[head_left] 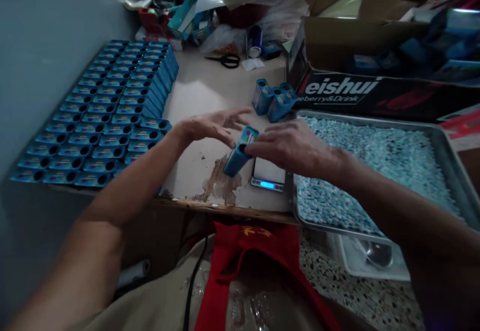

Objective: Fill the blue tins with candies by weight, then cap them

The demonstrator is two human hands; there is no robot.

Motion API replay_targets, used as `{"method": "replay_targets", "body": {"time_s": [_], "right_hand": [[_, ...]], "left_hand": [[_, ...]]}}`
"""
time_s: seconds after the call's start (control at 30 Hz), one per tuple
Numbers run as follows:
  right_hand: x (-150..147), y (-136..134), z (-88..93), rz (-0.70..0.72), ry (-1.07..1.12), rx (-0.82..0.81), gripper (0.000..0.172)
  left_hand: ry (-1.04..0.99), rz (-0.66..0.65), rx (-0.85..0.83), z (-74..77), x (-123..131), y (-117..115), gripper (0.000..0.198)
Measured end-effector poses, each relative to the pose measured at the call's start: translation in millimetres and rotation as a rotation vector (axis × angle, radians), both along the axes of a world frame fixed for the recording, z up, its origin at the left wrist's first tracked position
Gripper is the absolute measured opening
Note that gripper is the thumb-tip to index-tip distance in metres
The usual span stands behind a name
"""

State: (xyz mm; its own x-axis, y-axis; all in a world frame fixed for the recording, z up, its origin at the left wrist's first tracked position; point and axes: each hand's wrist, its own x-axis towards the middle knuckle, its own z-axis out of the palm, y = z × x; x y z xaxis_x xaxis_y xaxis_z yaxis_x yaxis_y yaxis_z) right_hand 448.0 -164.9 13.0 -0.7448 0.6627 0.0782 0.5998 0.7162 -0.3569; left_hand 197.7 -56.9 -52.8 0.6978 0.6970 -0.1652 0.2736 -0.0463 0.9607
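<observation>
My right hand (292, 146) grips a small blue box (237, 160) by its upper end. The box is tilted above the table and has a dark round hole in its top. My left hand (215, 123) is just left of it, fingers spread and holding nothing; its thumb is close to the box, and I cannot tell whether it touches. Partly under my right hand sits a digital scale (267, 185) with a lit blue display. Several more blue boxes (274, 103) stand upright behind my hands.
Rows of blue boxes (108, 113) fill the table's left side. At right lies a metal tray (455, 171) of small pale-blue pieces, with a cardboard carton (393, 93) of blue boxes behind it. Black scissors (228, 61), a can (255, 41) and plastic bags (287, 13) lie at the back.
</observation>
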Motion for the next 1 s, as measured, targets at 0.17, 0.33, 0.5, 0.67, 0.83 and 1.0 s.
{"method": "replay_targets", "body": {"time_s": [0.17, 0.33, 0.5, 0.67, 0.83, 1.0], "right_hand": [[43.4, -48.9, 5.7, 0.015, 0.077, -0.035, 0.024], [116.5, -51.7, -42.3, -0.624, 0.258, -0.113, 0.028], [166.1, -59.4, -95.2, -0.948, -0.235, -0.151, 0.030], [167.7, -88.1, -105.3, -0.827, -0.293, -0.172, 0.027], [151.8, -100.3, -97.8, -0.737, -0.518, -0.250, 0.053], [131.1, -93.7, -102.9, -0.669, -0.542, -0.205, 0.028]], "left_hand": [[-0.118, -0.297, -0.319, -18.6, 55.0, -37.9, 0.072], [-0.236, 0.117, -0.112, -43.3, 74.0, -58.3, 0.066], [-0.126, 0.275, 0.073, -67.8, 85.2, -61.3, 0.070], [-0.083, 0.341, 0.082, -84.2, 82.4, -69.9, 0.067], [-0.076, 0.333, 0.127, -89.1, 67.1, -74.1, 0.081], [-0.123, 0.406, 0.105, -85.8, 32.0, -66.4, 0.076]]}}
